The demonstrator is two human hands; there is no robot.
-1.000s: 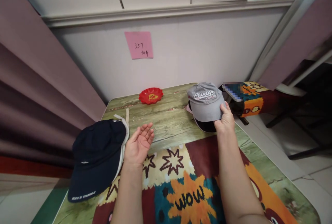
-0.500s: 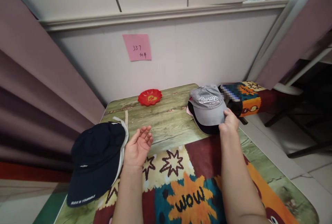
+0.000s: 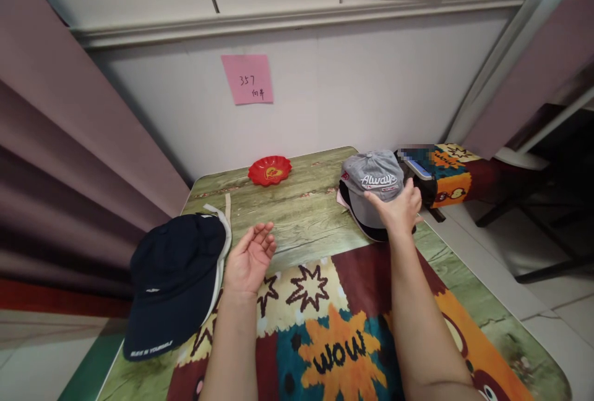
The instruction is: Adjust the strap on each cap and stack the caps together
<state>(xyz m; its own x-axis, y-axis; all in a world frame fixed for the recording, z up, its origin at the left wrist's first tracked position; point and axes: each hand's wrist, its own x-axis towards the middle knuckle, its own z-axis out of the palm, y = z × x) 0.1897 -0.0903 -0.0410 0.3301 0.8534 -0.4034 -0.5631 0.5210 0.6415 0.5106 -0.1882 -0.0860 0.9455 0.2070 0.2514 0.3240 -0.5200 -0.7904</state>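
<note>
A grey cap point(image 3: 371, 166) with "Always" lettering lies on top of a black cap point(image 3: 370, 229) at the right of the table. My right hand point(image 3: 401, 206) is over the grey cap's brim, its thumb and fingers spread apart. Palm up and with nothing in it, my left hand point(image 3: 253, 257) hovers over the middle left, fingers loosely curled and apart. Just left of it, a navy cap point(image 3: 174, 277) rests on a white-edged one point(image 3: 227, 241), with straps showing at the back.
A red scalloped dish point(image 3: 270, 171) sits near the wall. The wooden table point(image 3: 297, 215) carries a colourful "WOW" cloth point(image 3: 343, 351). Beyond the right edge are a phone point(image 3: 419, 168) and another patterned cloth point(image 3: 452, 181). Curtains hang on both sides.
My right hand has moved left and slightly up from the side of the grey brim to above it, and its fingers have spread. My left hand has barely moved.
</note>
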